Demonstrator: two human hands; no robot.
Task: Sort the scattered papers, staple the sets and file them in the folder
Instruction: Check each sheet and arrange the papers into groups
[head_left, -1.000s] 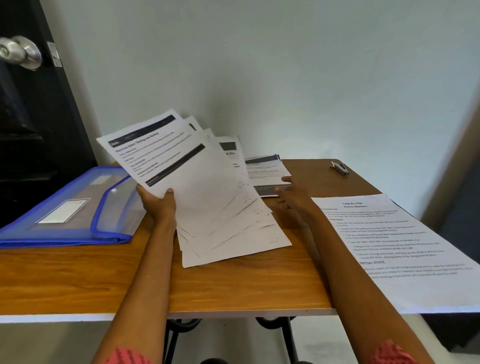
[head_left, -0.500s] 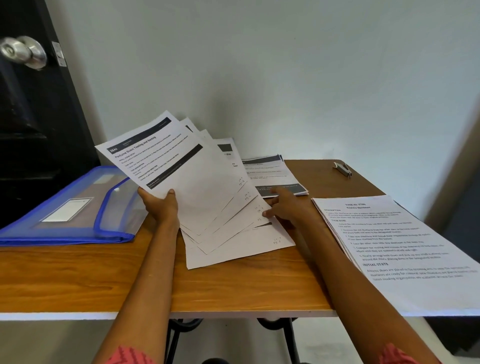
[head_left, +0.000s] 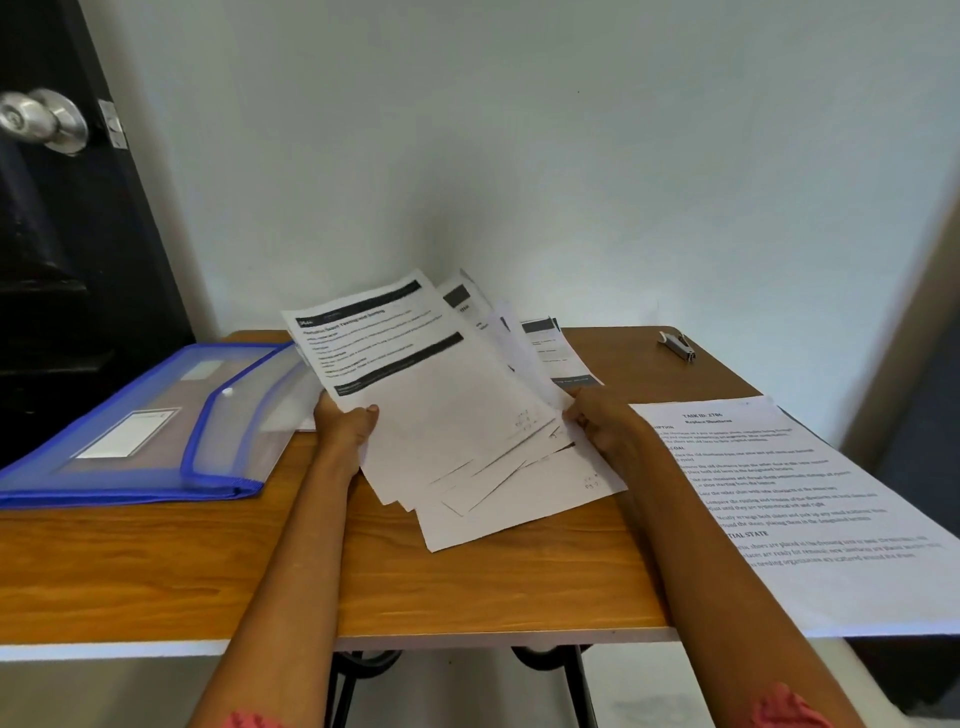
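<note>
A fanned stack of printed papers (head_left: 441, 410) is tilted up over the middle of the wooden table (head_left: 156, 566). My left hand (head_left: 345, 431) grips the stack at its left edge, thumb on the top sheet. My right hand (head_left: 597, 423) pinches the right edges of the sheets behind the top one. One more printed sheet (head_left: 558, 353) lies flat behind the stack. A blue translucent folder (head_left: 140, 426) lies on the left of the table. A small silver stapler (head_left: 678, 345) sits at the far right corner.
A large printed instruction sheet (head_left: 795, 499) covers the right side of the table and overhangs its edge. A dark door with a metal knob (head_left: 44, 119) stands at the left. A white wall is right behind the table.
My right hand rose from the table and took hold of the stack's right edge. The fanned sheets were drawn closer together and the stack shifted right.
</note>
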